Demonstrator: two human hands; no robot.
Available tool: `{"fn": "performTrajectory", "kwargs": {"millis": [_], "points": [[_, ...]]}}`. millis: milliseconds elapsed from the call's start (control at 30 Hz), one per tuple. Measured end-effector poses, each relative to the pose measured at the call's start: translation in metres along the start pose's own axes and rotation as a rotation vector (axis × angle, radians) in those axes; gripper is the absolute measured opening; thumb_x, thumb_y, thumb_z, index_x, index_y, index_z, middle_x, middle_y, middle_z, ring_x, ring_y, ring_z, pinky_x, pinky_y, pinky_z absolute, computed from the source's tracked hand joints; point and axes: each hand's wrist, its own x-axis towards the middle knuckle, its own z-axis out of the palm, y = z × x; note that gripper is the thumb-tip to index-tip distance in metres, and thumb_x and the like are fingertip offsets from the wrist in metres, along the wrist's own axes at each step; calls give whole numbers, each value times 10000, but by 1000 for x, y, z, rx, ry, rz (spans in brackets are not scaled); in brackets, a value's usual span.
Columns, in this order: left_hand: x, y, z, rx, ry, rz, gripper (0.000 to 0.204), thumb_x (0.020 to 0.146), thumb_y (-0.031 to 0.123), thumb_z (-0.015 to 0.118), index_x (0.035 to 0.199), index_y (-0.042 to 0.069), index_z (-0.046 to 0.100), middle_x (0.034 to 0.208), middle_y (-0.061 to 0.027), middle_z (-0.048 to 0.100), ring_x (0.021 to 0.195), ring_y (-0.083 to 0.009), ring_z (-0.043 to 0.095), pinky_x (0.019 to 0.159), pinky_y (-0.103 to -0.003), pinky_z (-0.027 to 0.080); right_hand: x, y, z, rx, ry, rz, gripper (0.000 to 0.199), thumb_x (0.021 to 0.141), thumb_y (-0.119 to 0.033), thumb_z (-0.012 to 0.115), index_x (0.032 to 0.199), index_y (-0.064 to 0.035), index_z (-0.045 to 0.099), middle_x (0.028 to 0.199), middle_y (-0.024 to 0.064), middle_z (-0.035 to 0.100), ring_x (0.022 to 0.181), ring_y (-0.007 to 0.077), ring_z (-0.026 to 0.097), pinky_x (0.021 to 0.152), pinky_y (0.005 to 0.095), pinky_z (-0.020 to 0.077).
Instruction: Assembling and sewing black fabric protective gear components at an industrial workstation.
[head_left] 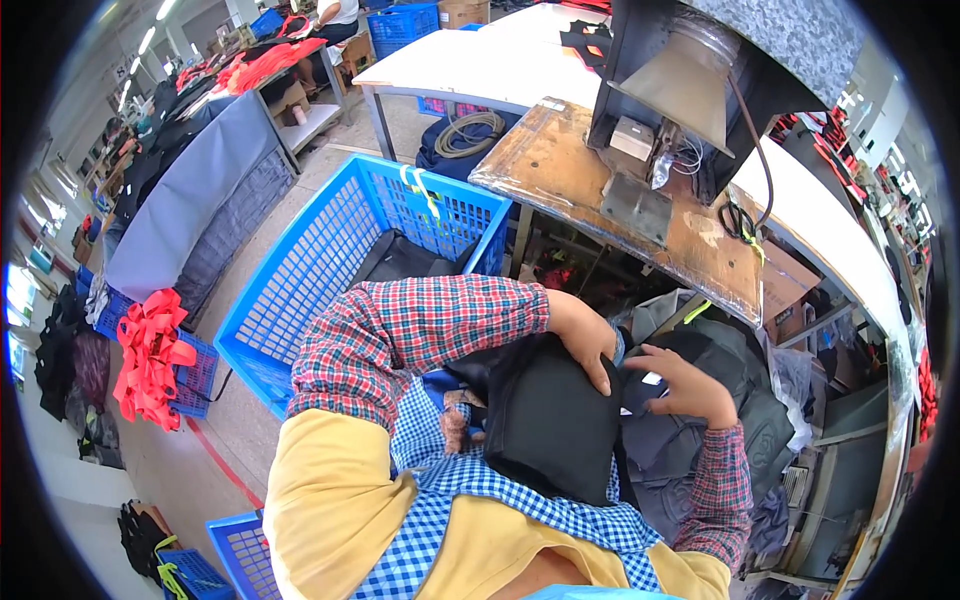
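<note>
A boxy black fabric piece (555, 415), which looks like a bag, rests against my lap and apron. My left hand (582, 340) reaches across from the left and grips its upper right edge, thumb pressed on the black face. Just right of that edge is my right hand (690, 386), its fingers bent and apart, with no clear hold on anything. A small white label (652, 379) shows by its fingertips; whether they touch it I cannot tell. Beneath the right hand lies a heap of dark grey and black fabric pieces (745, 400).
A blue plastic crate (290, 290) with a black piece inside stands ahead on the left. In front is a wooden bench (560, 160) carrying a machine with a metal hood (680, 85). Red fabric strips (150, 360) hang over a smaller crate at far left. A white table (450, 65) stands behind.
</note>
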Motion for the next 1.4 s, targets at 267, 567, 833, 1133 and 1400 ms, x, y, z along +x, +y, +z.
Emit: {"fn": "performTrajectory", "kwargs": {"millis": [267,567,833,1133,1400], "points": [[-10,5,-7,-38,154,-71,745,847,649,606,1070,-57,680,978,-213,700,919,-336,674,810,-390,524,-11,23,13,-576,424,-46,159,717,-142,694,874,-127,708,804,32,653,885,244,542,824,406,358],[-5,20,-8,-7,87,95,683,830,614,663,1024,-40,689,898,-185,703,866,-319,682,755,-376,526,-54,-31,3,109,-113,352,538,695,-209,813,1158,-44,594,984,147,629,998,329,615,910,442,453],[-39,27,-17,-27,123,-12,728,757,632,719,1036,-39,690,924,-198,701,877,-317,686,764,-375,534,17,13,8,48,-273,-83,495,748,-197,771,1189,-58,592,1095,125,633,1084,289,588,1012,374,421],[-86,-7,-72,10,354,-226,700,711,585,758,1063,-18,695,932,-169,717,880,-279,692,803,-349,530,49,2,-49,-210,295,-117,476,835,-413,720,997,-7,532,911,193,581,921,386,590,784,438,461],[-93,-36,-120,73,435,-393,699,708,550,768,1124,-6,686,985,-149,713,891,-270,687,833,-314,522,87,22,-87,-191,327,29,358,819,-278,694,1007,11,599,907,218,642,872,381,620,762,405,478]]}}
